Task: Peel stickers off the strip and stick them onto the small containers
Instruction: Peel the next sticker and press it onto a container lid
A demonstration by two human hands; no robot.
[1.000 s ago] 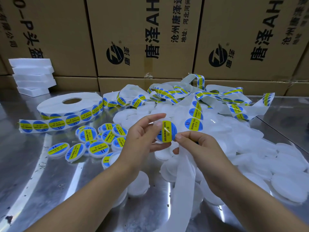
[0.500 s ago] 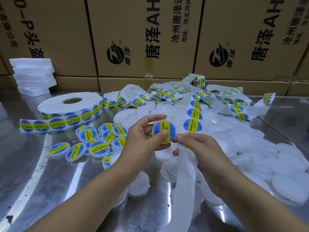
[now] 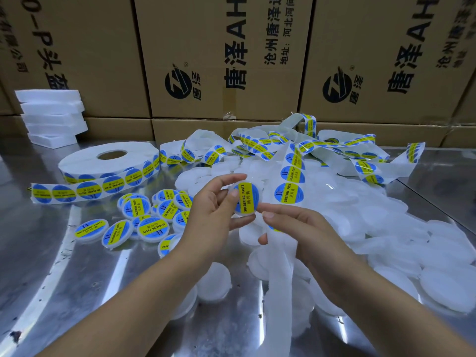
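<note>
Left hand [image 3: 213, 215] pinches soldering-paste container [image 3: 243, 215]; right hand [image 3: 298, 228] grips backing strip [image 3: 280, 279]. Risk: sticker [image 3: 247, 199] edges, if left unpressed, may lift or wrinkle.

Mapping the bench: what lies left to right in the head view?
White foam block stack, white roll of blue-yellow stickers, labelled round containers, left hand, held labelled container, right hand gripping white backing strip, plain white round containers.
</note>
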